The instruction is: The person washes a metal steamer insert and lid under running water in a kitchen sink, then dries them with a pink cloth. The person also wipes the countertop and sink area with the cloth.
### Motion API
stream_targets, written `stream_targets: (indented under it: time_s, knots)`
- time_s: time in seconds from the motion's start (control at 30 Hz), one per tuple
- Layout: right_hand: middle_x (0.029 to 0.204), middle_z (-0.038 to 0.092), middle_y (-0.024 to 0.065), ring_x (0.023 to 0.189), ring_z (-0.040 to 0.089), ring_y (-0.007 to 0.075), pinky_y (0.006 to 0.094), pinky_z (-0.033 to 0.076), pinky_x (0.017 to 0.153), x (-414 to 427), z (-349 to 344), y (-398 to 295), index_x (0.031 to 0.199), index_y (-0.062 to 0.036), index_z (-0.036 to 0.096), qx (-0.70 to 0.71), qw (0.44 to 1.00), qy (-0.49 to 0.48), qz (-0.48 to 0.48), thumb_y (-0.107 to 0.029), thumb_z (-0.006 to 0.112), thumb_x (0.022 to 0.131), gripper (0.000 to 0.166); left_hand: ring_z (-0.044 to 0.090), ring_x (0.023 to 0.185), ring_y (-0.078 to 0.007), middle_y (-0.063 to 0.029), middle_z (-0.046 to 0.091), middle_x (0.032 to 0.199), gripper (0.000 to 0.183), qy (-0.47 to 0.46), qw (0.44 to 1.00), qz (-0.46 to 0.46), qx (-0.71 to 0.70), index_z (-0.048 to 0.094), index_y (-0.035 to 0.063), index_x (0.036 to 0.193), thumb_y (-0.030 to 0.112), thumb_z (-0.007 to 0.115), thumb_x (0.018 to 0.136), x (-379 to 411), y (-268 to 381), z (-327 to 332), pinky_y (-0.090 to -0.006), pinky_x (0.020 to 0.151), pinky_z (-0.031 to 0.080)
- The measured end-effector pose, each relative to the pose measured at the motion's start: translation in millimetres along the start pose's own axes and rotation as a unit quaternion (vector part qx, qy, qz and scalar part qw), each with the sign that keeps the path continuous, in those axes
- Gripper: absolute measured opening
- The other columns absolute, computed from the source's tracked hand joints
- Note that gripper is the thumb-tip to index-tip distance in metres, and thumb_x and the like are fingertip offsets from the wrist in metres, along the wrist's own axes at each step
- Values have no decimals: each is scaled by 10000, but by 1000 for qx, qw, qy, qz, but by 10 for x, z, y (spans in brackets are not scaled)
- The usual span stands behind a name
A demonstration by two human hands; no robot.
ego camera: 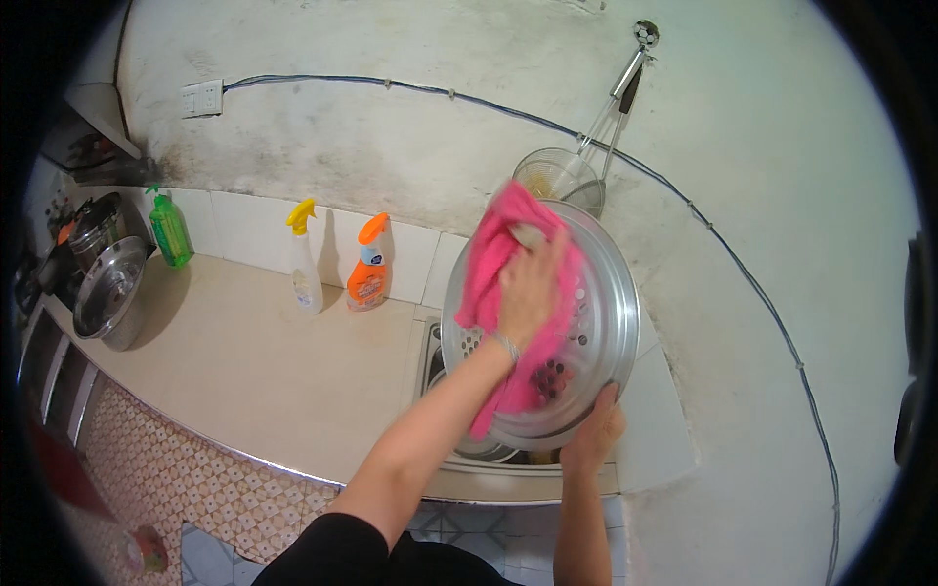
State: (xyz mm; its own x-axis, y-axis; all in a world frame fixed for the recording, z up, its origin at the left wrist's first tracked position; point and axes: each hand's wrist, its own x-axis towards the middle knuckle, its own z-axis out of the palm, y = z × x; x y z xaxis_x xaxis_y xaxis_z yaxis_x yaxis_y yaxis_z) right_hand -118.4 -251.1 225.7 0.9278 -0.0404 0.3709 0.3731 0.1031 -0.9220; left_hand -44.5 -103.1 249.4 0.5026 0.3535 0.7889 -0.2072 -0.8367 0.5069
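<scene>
A round perforated metal steamer tray (612, 293) is held up, tilted, above the sink. My left hand (529, 286), with a bracelet at its wrist, presses a pink cloth (487, 271) against the tray's face; both are slightly blurred. Low on the right, my right hand (595, 432) grips the tray's rim, its remaining fingers partly hidden behind the tray. Part of the cloth hangs down over the lower holes. Behind and below the tray, the metal sink (527, 469) is mostly covered, with a round metal vessel (487, 450) partly visible in it.
On the counter (293, 381) stand a white spray bottle (304, 271), an orange spray bottle (368, 275), a green pump bottle (171, 231) and a metal basin (110, 293) near a pot (99, 223). Wire strainers (557, 172) hang on the wall behind the tray.
</scene>
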Motion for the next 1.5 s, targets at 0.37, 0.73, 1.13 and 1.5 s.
stream_targets:
  time_s: [0.37, 0.73, 1.13, 1.5]
  knots:
    - [848, 570, 83, 730, 522, 125, 253, 431, 638, 76, 12, -106, 907, 61, 541, -15, 999, 8, -51, -289, 374, 894, 388, 453, 827, -285, -148, 489, 825, 186, 11, 993, 117, -15, 503, 41, 796, 215, 454, 750, 296, 243, -128, -433, 778, 311]
    - [702, 527, 38, 638, 456, 101, 259, 385, 534, 249, -78, -62, 747, 40, 522, 58, 994, 14, -92, -254, 405, 872, 341, 508, 862, -302, -128, 553, 862, 340, -23, 981, 170, -85, 525, 117, 1064, 257, 435, 768, -928, 646, -62, -447, 787, 355]
    - [754, 548, 62, 668, 487, 129, 264, 422, 647, -241, -322, -261, 770, 73, 517, 55, 996, 48, -48, -273, 366, 893, 397, 494, 817, -307, -147, 519, 955, 548, 49, 971, -208, -111, 244, 131, 1311, 91, 371, 779, -489, -270, -237, -453, 772, 300]
    - [573, 432, -31, 531, 368, 58, 231, 289, 446, 186, -394, -153, 743, 10, 543, -47, 984, -109, -134, -245, 433, 868, 304, 538, 716, -293, -79, 538, 769, 259, -229, 864, 429, -133, 520, 88, 828, 299, 597, 699, 5, 756, -362, -379, 602, 432]
